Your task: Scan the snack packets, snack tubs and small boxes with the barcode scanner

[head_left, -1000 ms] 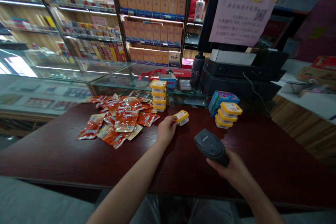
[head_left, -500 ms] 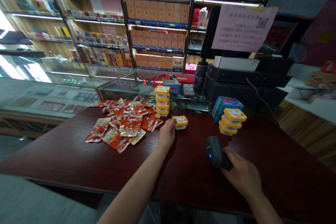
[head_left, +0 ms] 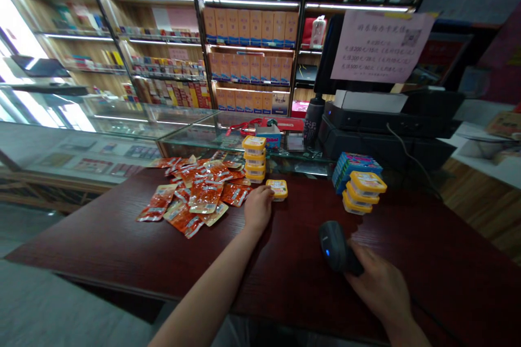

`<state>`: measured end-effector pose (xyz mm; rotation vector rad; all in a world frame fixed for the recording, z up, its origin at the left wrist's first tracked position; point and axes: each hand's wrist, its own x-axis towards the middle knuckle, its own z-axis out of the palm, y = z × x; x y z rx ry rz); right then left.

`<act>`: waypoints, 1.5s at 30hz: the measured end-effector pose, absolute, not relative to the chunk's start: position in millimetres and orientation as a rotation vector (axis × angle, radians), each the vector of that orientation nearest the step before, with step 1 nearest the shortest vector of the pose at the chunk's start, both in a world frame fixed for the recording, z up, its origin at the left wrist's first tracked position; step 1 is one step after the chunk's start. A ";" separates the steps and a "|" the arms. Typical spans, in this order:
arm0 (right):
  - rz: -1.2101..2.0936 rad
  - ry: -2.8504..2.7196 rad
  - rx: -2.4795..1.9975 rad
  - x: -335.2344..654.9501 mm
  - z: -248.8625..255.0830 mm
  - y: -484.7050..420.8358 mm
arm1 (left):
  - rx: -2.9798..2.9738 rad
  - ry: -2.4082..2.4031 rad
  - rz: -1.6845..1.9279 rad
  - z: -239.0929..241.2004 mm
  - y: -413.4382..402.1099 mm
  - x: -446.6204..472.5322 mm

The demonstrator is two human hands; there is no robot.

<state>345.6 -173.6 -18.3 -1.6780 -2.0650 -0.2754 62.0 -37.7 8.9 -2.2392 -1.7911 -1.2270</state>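
My left hand (head_left: 259,209) is closed at the left side of a small plastic tub with a yellow lid (head_left: 277,190), which sits on the dark wooden counter. Just behind it stands a stack of similar yellow-lidded tubs (head_left: 255,160). My right hand (head_left: 381,282) grips the handle of a black barcode scanner (head_left: 334,246) with a lit blue light, its head angled toward the middle of the counter. Left of my left hand lies a loose pile of orange-red snack packets (head_left: 206,196). Beyond the scanner, another stack of yellow-lidded tubs (head_left: 362,193) leans near some blue-green boxes (head_left: 356,165).
The dark counter (head_left: 114,249) carries these goods. Behind it are a glass display case (head_left: 187,133), a black bottle (head_left: 313,119), and a monitor with a paper notice (head_left: 380,46). Boxed goods fill lit shelves (head_left: 252,27). A scanner cable trails at the lower right.
My left hand and the tub have shifted slightly left, toward the stack behind. The scanner in my right hand has come a little closer to me. The camera view has turned slightly left.
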 end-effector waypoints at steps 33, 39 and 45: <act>-0.230 -1.944 -1.900 335.0 -0.8 -171.3 | -2.657 -1.206 -1.115 59.6 -3.9 148.9; -0.192 -1.939 -1.926 332.9 5.0 -171.6 | -2.904 -0.978 -1.105 84.7 -3.2 222.3; -0.113 -1.929 -1.939 332.1 8.5 -170.6 | -2.915 -0.992 -1.000 84.9 1.6 251.7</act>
